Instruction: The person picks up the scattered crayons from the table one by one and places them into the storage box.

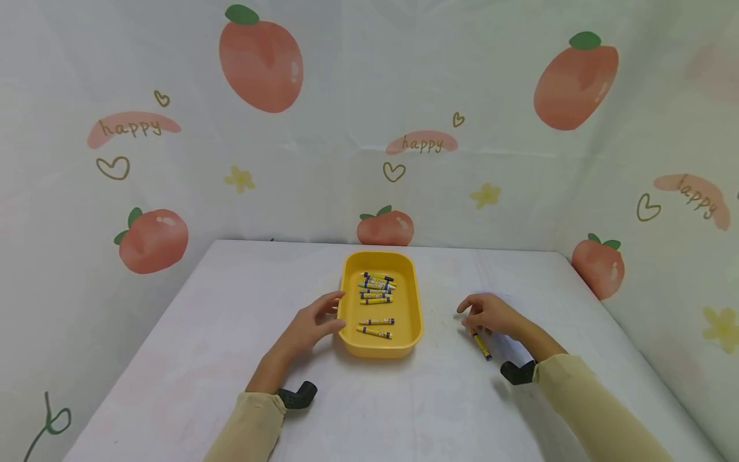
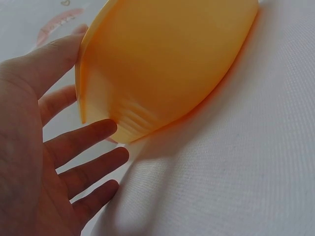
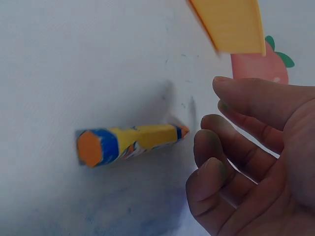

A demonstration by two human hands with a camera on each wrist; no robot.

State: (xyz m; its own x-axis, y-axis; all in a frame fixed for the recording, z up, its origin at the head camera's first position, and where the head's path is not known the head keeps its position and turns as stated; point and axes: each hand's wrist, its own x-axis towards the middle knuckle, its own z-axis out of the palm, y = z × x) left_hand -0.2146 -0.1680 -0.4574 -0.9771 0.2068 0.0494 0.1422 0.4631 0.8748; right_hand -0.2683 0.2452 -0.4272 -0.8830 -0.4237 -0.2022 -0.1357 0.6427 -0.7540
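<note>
An orange crayon [image 3: 142, 140] in a yellow and blue wrapper lies on the white table, its pointed tip toward my right hand [image 3: 246, 147]. That hand hovers just beyond the tip, fingers loosely bent with nothing between them; in the head view my right hand [image 1: 493, 314] overlaps the crayon's [image 1: 482, 345] far end. To the left, a yellow tray [image 1: 417, 308] holds several crayons [image 1: 376, 295] lying crosswise. My left hand [image 1: 308, 327] touches the tray's left side with spread fingers. In the left wrist view, the thumb of my left hand [image 2: 44, 128] is at the rim of the tray [image 2: 167, 59].
The white table [image 1: 173, 372] meets a white backdrop [image 1: 323, 167] printed with peaches and hearts at its back edge. Small coloured specks and a bluish smudge [image 3: 113, 211] mark the cloth near the orange crayon. A black wrist mount [image 1: 297, 394] sits on each wrist.
</note>
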